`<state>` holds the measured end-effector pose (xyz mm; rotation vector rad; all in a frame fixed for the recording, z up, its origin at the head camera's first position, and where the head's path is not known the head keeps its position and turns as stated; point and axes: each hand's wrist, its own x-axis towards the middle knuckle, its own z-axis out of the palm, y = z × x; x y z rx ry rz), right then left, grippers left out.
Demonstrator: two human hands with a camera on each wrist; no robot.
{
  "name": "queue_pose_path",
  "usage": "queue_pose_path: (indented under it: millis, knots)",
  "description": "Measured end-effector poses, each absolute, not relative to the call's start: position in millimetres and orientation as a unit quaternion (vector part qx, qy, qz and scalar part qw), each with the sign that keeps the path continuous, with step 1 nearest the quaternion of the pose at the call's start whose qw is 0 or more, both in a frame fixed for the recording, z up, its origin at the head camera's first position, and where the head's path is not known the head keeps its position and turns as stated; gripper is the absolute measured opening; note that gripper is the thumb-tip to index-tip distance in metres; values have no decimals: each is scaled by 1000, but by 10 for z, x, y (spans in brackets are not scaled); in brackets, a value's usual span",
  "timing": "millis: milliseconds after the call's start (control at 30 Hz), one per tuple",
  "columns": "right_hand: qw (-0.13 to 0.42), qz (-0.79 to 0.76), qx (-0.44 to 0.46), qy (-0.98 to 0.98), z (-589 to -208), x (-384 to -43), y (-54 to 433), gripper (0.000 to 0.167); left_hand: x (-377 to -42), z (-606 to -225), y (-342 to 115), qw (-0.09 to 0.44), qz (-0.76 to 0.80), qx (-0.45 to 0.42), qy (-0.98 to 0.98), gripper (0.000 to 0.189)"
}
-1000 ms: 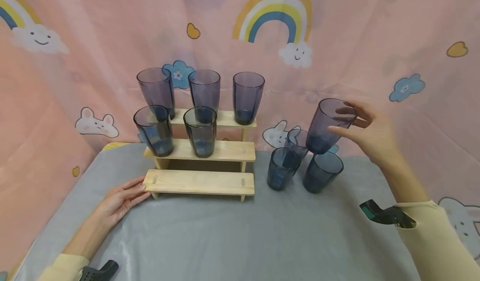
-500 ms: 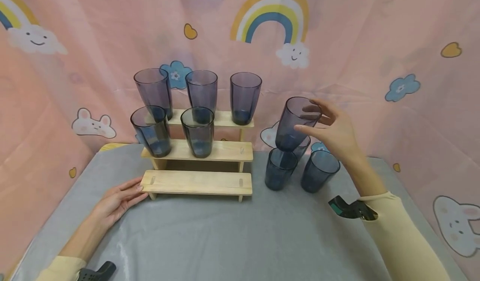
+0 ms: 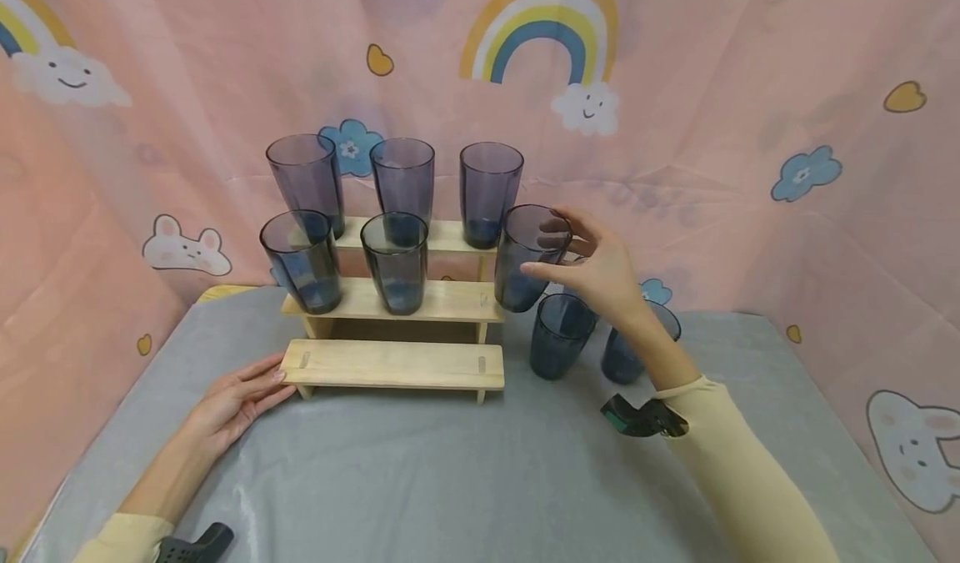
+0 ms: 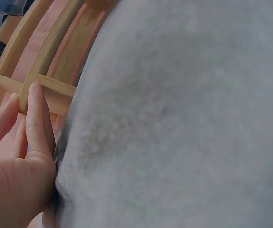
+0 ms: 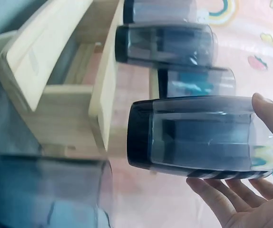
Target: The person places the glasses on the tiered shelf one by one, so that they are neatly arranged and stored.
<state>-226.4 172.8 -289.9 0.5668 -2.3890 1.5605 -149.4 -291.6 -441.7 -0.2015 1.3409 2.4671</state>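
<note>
My right hand [image 3: 609,273] holds a dark bluish-purple glass tumbler [image 3: 514,286] near its rim, thumb on one side and fingers on the other. The tumbler [image 5: 198,137] is upright, its base beside the right end of the middle step of a three-tier wooden stand [image 3: 393,364]. My left hand [image 3: 228,409] is at the left end of the lowest step. In the left wrist view, the step's end [image 4: 28,90] lies between its thumb and index finger. On the middle step stand two tumblers [image 3: 396,275]; three more, including the right one [image 3: 491,200], stand on the top step.
To the right of the stand, more tumblers [image 3: 561,342] stand on the grey cloth-covered table [image 3: 450,480]. One of them [image 3: 621,361] is partly behind my right forearm, another mostly behind the hand. A pink patterned curtain [image 3: 690,62] hangs close behind.
My right hand has carried the tumbler leftward from above the tumblers on the table to the right end of the middle step. The left hand stays at the lowest step.
</note>
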Motion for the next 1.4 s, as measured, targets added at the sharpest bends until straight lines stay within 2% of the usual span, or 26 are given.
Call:
queue_pose_path:
  millis: [467, 833, 1233, 1400]
  knots:
    - [111, 519, 180, -828, -3093, -2334, 1357, 80, -1506, -4426, -2914, 163, 865, -66, 470, 30]
    - [65, 517, 173, -836, -3041, -2320, 1319, 84, -1486, -4441, -2931, 165, 862, -75, 474, 30]
    - [36, 527, 204, -824, -3061, -2300, 1462, 81, -1479, -4432, -2916, 165, 864, -78, 469, 30]
    - [53, 514, 217, -829, -3032, -2230, 1712, 76, -1482, -4427, -2909, 160, 860, -84, 478, 28]
